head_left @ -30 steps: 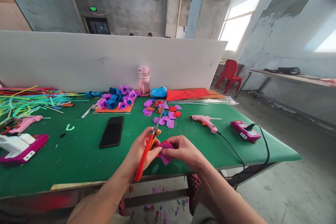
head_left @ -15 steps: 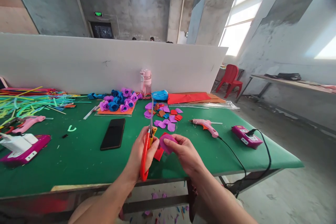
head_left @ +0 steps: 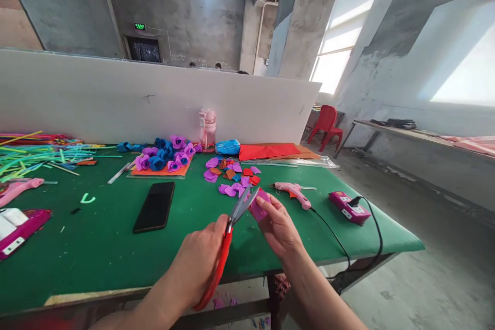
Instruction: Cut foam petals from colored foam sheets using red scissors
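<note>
My left hand (head_left: pixel 204 255) is closed round the handles of red-handled scissors (head_left: pixel 227 234), whose blades are spread and point up and to the right. Between the thumb and fingers of my right hand (head_left: pixel 280 224) is a purple paper piece (head_left: pixel 258 209), with a bit of red at its top edge. The blade tips reach the edge of that piece; whether they touch it I cannot tell. Beyond the blades lie loose purple, red, brown and blue petal pieces (head_left: pixel 232 190). Purple and blue paper flowers (head_left: pixel 164 153) are heaped on an orange sheet at the left.
A black phone (head_left: pixel 154 207) lies left of my hands. On the right are a pink glue gun (head_left: pixel 293 192) and a magenta power strip (head_left: pixel 349 208) with a cord. Behind stand a pink bottle (head_left: pixel 208 130) and a white partition (head_left: pixel 116 98). Coloured strips (head_left: pixel 50 154) are piled left.
The scissors have opened and swung from upright to slanting right, toward the paper. My right hand has moved slightly right and turned the paper piece. The whole view has shifted a little.
</note>
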Motion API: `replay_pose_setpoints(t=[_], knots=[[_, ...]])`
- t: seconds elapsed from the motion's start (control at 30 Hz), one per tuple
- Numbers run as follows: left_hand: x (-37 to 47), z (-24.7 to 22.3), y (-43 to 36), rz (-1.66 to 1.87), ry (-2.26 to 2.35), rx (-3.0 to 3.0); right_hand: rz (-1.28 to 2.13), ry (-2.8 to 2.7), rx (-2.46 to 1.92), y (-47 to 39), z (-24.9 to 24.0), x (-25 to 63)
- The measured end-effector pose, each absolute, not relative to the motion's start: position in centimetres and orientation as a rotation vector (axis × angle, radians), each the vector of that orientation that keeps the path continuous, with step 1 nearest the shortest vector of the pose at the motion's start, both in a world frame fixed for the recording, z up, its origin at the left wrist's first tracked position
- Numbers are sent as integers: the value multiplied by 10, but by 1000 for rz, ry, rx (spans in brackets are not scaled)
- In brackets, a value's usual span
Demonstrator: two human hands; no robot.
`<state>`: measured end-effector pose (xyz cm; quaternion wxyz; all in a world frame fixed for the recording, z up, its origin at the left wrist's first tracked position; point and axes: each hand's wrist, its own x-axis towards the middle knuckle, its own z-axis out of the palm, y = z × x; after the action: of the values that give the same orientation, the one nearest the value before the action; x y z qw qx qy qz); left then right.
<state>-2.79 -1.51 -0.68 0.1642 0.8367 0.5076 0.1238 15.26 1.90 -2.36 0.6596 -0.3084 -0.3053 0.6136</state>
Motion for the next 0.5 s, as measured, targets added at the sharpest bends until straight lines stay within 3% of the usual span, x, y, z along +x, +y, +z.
replay_pose_setpoints(t=[0.5], knots=[[-26,-3,-16,285,1427,2488,1397,-780,-721,17,-23,157]])
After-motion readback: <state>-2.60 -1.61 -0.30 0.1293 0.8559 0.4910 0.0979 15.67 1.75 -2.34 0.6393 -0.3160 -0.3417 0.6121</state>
